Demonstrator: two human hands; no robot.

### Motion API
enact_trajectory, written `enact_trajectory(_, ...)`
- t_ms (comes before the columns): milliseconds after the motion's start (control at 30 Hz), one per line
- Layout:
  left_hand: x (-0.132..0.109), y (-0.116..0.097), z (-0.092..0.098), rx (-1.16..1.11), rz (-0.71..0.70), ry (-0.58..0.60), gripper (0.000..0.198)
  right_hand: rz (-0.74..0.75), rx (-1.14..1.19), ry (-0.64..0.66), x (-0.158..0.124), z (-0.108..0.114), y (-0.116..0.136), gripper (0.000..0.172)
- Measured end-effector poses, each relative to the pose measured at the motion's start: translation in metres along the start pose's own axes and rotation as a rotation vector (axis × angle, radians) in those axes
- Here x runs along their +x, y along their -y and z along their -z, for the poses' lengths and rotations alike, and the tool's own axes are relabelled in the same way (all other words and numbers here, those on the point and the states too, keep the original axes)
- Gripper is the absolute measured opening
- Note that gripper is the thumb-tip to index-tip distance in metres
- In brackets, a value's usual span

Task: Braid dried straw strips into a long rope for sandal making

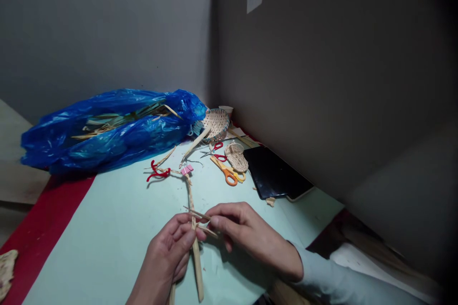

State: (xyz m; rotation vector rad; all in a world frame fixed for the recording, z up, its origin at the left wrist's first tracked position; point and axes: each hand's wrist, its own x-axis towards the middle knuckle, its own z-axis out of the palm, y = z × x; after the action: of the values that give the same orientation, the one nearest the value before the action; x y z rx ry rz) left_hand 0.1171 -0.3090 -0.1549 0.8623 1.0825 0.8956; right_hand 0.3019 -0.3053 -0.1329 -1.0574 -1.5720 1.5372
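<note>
Straw strip (190,196): long, pale, lies on the mint-green table top (107,233), running from a pink clip (186,169) at its far end down toward the near table edge. Its lower part passes between both hands.

Left hand (171,253): closed round the strip from the left, thumb and fingertips pressed on it where the thin cross pieces (199,214) meet it.

Right hand (246,233): comes in from the right, light sleeve at the wrist; thumb and forefinger pinch the right ends of the cross pieces, other fingers curled under. The fingertips of the two hands nearly touch over the crossing.

Beyond the clip:
- red cord (157,173), looped, just left of the clip.
- blue plastic bag (107,131) with more straw showing inside, against the wall, far left.
- woven basket (215,123) tipped on its side in the corner.
- small woven oval (236,156) beside the orange scissors (229,174); red-handled scissors (216,150) just behind.
- black tablet (274,171) flat on the right, near the partition.

Nothing lies between the hands and the strip; loose items are well apart from the working spot.
</note>
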Motion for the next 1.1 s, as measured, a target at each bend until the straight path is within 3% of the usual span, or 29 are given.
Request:
enact_trajectory(167,-0.002,-0.004,-0.002,0.061,0.0,-0.027,0.044,0.093,-0.256,0.006,0.012,0.006,0.002,0.029)
enact_trajectory(433,-0.004,-0.003,-0.001,0.033,0.035,-0.044,0.042,0.03,-0.292,0.119,0.026,0.023,0.005,0.023)
enact_trajectory(633,-0.002,-0.001,0.002,0.039,0.036,-0.097,0.043,0.041,-0.485,0.123,0.029,0.019,0.016,0.022)
enact_trajectory(833,0.004,0.005,0.011,0.113,-0.001,-0.087,0.039,0.035,-0.48,0.262,0.033,0.014,0.021,0.019)
enact_trajectory(967,0.001,0.002,0.01,0.22,-0.018,-0.056,0.035,0.001,-0.53,0.217,0.034,0.013,0.019,0.018)
enact_trajectory(1100,-0.001,-0.002,0.006,0.233,0.025,-0.002,0.034,0.068,-0.7,0.126,0.03,0.008,0.016,0.019)
